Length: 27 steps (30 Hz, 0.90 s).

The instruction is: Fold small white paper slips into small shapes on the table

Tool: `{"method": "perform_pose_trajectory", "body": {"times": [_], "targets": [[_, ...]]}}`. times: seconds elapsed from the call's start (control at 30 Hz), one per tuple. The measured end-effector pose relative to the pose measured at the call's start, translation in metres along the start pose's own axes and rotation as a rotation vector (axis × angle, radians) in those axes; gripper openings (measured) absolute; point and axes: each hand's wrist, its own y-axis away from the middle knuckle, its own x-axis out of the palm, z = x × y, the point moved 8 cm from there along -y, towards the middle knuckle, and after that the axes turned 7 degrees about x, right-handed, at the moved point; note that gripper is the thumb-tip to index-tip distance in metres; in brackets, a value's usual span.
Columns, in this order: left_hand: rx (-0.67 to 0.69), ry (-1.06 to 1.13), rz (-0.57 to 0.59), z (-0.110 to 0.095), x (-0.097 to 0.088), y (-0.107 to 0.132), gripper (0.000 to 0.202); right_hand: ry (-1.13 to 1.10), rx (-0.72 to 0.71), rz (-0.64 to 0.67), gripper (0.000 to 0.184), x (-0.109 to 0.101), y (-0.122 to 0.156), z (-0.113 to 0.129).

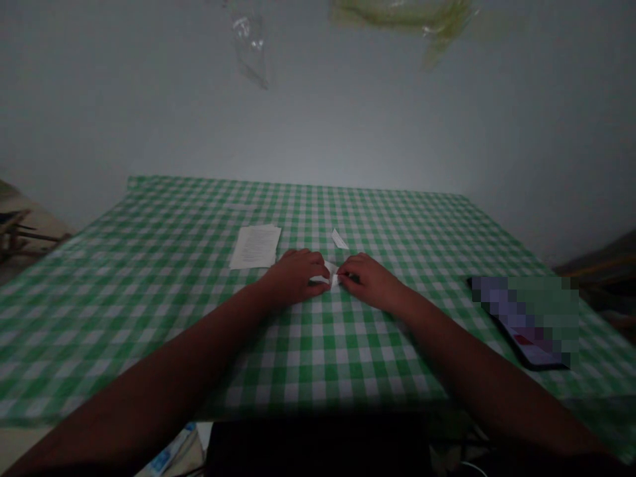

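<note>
A small piece of folded white paper (334, 280) is between my two hands, just above or on the checked cloth. My left hand (299, 275) grips its left side, fingers curled with the thumb below. From the other side my right hand (366, 279) pinches the paper's right edge between thumb and fingertips. Part of the paper is hidden behind the fingers. Just beyond the hands lies a narrow folded strip of printed paper (340, 239). To the left of it rests a stack of printed sheets (256, 246).
A green and white checked tablecloth (318, 358) covers the table. At the right lies a dark-edged phone or tablet (521, 324), partly blurred out. The pale wall (308, 126) stands behind the table, with clear tape (251, 46) and yellowish tape (407, 16) on it.
</note>
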Motion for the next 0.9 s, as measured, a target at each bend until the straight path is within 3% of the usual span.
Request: {"method": "perform_pose_trajectory", "body": {"times": [0.23,0.47,0.67,0.9], "targets": [[-0.09,-0.018,-0.031,0.001,0.001,0.0,0.022,0.058,0.062,-0.078,0.014,0.001,-0.004,-0.005],[-0.209,0.009,-0.08,0.008,0.005,0.003,0.023,0.067,0.009,-0.172,0.012,-0.002,-0.003,-0.001],[-0.273,0.009,-0.076,0.013,0.003,0.004,0.023,0.151,-0.014,-0.129,0.019,0.002,-0.004,-0.001],[-0.316,0.056,-0.073,0.024,0.003,0.008,0.025,0.258,0.053,0.018,0.028,0.01,0.0,0.001]]}}
